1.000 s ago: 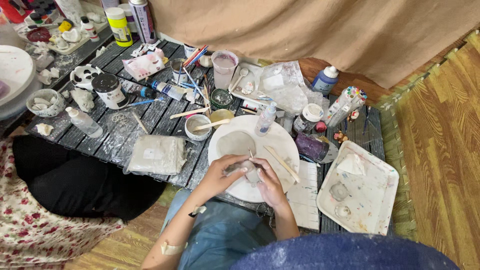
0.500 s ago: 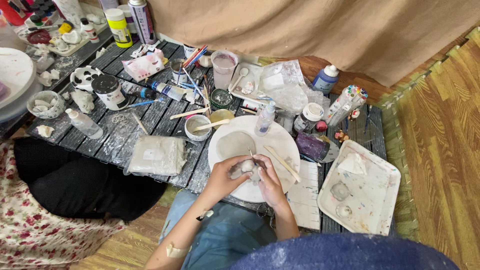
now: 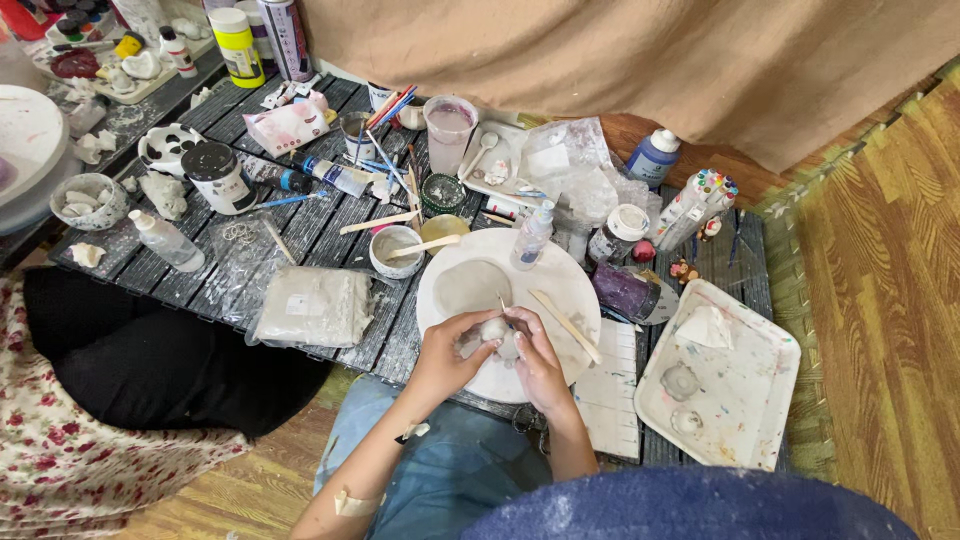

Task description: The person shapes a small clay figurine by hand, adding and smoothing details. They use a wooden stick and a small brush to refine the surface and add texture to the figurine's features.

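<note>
Head view looks down at a low dark table [image 3: 330, 215] full of craft things. Near the front edge of the table sits a round white plate [image 3: 570, 290]. Both hands meet over the near part of this plate.

The left hand [image 3: 447, 350] curls its fingers around a small lump of pale clay [image 3: 494, 330] and holds it from the left side. The right hand [image 3: 537, 352] presses against the same lump from the right, with its fingers bent close and narrow. A thin stick tool [image 3: 503, 305] pokes up between the two hands, but I cannot tell which fingers grip it. The lump is held just above the plate, close to the person's knees.

On the plate, behind the hands, lies a flat grey clay disc [image 3: 470, 285]. A wooden stick [image 3: 565, 325] lies on the right part of the plate. A small clear spray bottle [image 3: 533, 235] stands at the back rim of the plate. Just left of the plate is a small white cup [image 3: 393, 250] with a wooden stick in it. Further left of the plate lies a grey bag of clay [image 3: 312, 305]. Right of the plate sits a square white tray [image 3: 745, 400] with smears on it. Between the plate and the tray lies a purple jar [image 3: 625, 293] on its side.
</note>
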